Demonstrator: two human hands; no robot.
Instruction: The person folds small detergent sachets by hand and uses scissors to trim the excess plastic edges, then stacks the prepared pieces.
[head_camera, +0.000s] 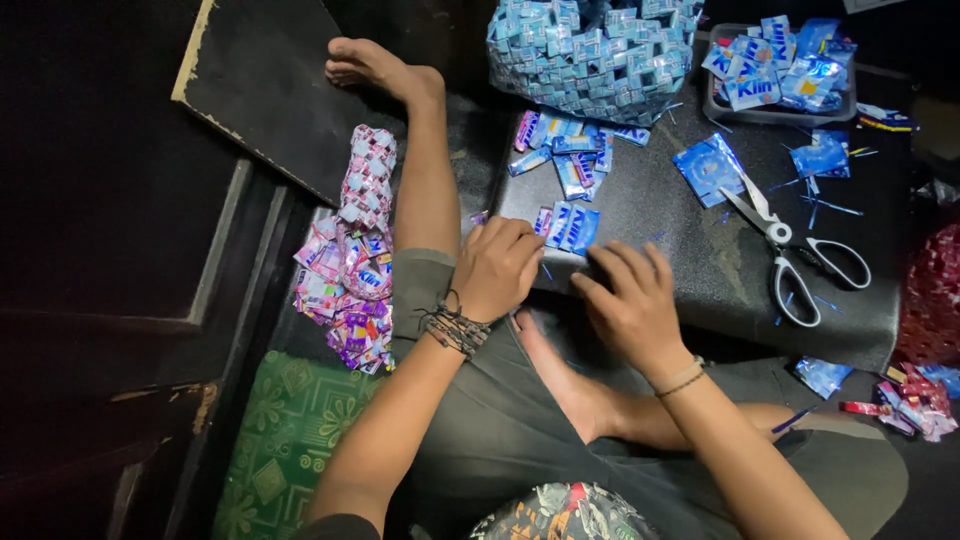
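Blue folded sachet wrappers (568, 226) lie at the near edge of the dark counter (690, 240), just beside both hands. The left hand (497, 268) is curled with its fingers on that edge, touching the wrappers. The right hand (632, 298) presses flat beside it, close together; whether either pinches anything I cannot tell. Scissors (795, 250) lie open to the right.

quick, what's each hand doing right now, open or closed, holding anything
Left hand: curled shut, knuckles up, pressing on a blue folded wrapper at the black board; grip hidden.
Right hand: fingers bent, palm down on the board, contents hidden.
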